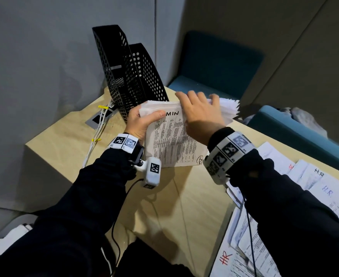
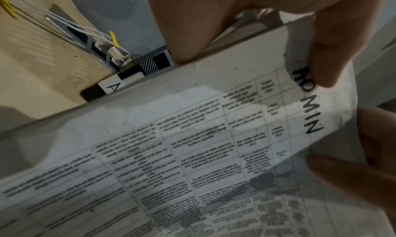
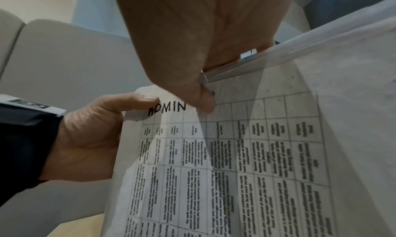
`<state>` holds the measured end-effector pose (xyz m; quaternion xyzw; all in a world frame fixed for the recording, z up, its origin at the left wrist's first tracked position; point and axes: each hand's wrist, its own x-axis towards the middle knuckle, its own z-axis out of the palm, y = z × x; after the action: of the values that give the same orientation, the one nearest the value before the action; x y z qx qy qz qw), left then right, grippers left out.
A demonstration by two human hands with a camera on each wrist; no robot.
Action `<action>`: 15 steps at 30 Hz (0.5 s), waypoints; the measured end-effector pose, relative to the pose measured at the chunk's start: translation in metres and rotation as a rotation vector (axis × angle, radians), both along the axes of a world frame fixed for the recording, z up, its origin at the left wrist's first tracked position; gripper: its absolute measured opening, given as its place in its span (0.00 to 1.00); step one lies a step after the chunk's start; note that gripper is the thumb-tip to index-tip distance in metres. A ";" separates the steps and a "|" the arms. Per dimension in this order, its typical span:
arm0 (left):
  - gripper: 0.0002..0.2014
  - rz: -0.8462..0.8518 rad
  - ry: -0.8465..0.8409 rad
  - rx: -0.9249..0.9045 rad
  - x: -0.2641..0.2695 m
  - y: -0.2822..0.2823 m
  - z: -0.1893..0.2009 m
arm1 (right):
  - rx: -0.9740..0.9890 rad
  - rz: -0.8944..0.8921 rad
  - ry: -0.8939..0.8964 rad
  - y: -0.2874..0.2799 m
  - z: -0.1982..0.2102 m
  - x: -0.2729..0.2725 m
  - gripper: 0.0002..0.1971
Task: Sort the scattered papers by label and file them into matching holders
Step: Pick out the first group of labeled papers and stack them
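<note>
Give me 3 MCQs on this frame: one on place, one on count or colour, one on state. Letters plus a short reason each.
1. Where do the HR-marked papers lie?
A. on the table at the person's right
B. inside a holder
C. on the blue seat

2. How many black mesh file holders stand on the table?
A. one
B. two
C. four

3. How is the ADMIN paper stack held?
A. lying flat, untouched
B. by the left hand alone
C. by both hands

Key: 1 A, they are spread by the right arm. 2 B, two stand side by side. 3 C, the left hand grips its left corner and the right hand its top edge.
</note>
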<state>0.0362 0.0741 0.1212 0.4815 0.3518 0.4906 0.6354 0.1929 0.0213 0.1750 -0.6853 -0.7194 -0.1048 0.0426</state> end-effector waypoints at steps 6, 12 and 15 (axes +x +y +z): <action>0.14 -0.041 0.199 -0.024 -0.003 -0.001 -0.006 | 0.071 0.011 0.113 0.010 0.017 0.015 0.08; 0.17 0.005 0.694 -0.020 -0.041 0.014 -0.022 | 0.118 -0.188 0.827 -0.001 0.013 0.075 0.02; 0.14 0.143 0.399 -0.204 -0.053 0.019 -0.020 | 0.125 -0.289 1.242 -0.015 -0.017 0.089 0.12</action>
<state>-0.0170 0.0929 0.1008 0.4762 0.5514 0.3915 0.5620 0.2821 0.0067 0.1579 -0.7047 -0.4535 0.2651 0.4769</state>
